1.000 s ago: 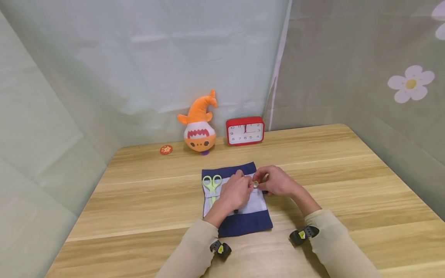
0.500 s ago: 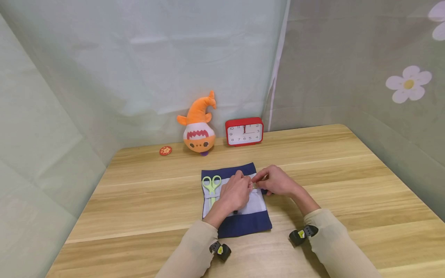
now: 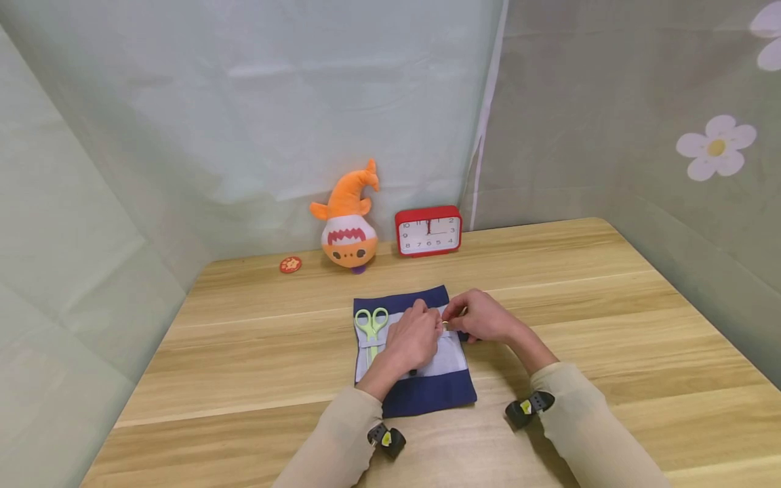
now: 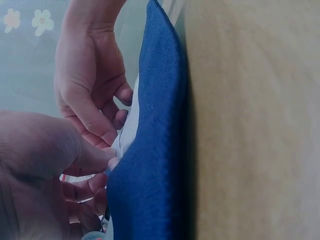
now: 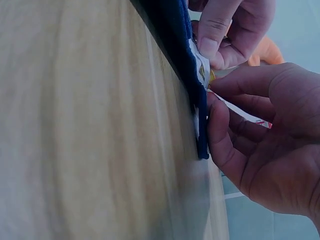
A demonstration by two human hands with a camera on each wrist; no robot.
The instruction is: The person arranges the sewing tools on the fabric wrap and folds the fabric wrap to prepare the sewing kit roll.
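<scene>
A navy cloth tool roll with a pale grey inside lies flat on the table. Green-handled scissors sit under a strap at its left. My left hand bends over the middle of the roll; in the left wrist view its thumb and finger pinch the pale fabric. At the right edge, my right hand pinches a small gold-rimmed round thing, which shows as a bit of yellow metal in the right wrist view. Fingers hide most of it. A dark object peeks out below my left wrist.
Behind the roll stand an orange and white plush toy and a red clock. A round red disc lies at the table's back left. Pale cloth walls border the wooden table.
The gold-rimmed thing, plain to see a second ago, became nearly covered by the right fingers and now shows slightly, a little lower left. The left hand has stayed in place.
</scene>
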